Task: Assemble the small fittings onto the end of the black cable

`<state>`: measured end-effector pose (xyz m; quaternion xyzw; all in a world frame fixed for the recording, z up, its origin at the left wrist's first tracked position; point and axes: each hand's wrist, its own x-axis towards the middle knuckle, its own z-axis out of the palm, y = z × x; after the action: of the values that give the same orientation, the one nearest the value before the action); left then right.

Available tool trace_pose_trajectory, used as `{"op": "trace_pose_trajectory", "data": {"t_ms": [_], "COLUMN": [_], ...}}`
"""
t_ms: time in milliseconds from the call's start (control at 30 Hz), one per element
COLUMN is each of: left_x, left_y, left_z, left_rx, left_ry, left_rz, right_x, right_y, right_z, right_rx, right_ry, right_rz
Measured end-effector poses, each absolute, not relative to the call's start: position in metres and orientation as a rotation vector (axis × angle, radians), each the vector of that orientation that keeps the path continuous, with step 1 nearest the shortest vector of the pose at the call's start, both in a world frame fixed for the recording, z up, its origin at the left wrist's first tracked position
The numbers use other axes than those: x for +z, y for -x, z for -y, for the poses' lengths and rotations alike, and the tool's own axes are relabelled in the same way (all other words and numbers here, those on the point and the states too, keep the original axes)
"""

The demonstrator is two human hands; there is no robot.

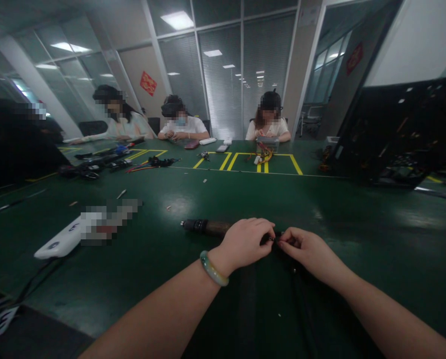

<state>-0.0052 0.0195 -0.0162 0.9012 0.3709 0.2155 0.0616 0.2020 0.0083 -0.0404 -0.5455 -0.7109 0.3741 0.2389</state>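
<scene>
My left hand (245, 242), with a green bangle (214, 269) on its wrist, has thumb and forefinger closed in a pinch at a tiny dark piece with a shiny spot. Close beside it, my right hand (307, 249) is also pinched shut, its fingertips almost meeting the left ones. What either hand holds is too small and dark to name. Behind the left hand lies a dark cylindrical tool (204, 227) with a ringed collar and a metal tip pointing left; the hand covers its right part. Just below the right fingers is a small shiny spot (294, 270).
On the green table (163, 279) at left lies a white device (60, 239) with a cable. Dark tools and wires (95, 162) lie farther back. Several people sit along the far side, near a box with coloured wires (265, 149). Dark equipment (398, 134) stands at right.
</scene>
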Motion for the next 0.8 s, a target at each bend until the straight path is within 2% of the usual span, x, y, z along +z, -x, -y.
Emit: {"op": "trace_pose_trajectory", "data": {"t_ms": [800], "left_x": [-0.0177], "left_y": [0.007], "left_z": [-0.0224], "left_rx": [0.616], "left_ry": [-2.771], "left_rz": [-1.062], "right_x": [-0.0379], "right_y": [-0.2025], "right_z": [-0.0089], "right_rx": [1.029], "right_ry": [1.478], "right_rz": [1.939]}}
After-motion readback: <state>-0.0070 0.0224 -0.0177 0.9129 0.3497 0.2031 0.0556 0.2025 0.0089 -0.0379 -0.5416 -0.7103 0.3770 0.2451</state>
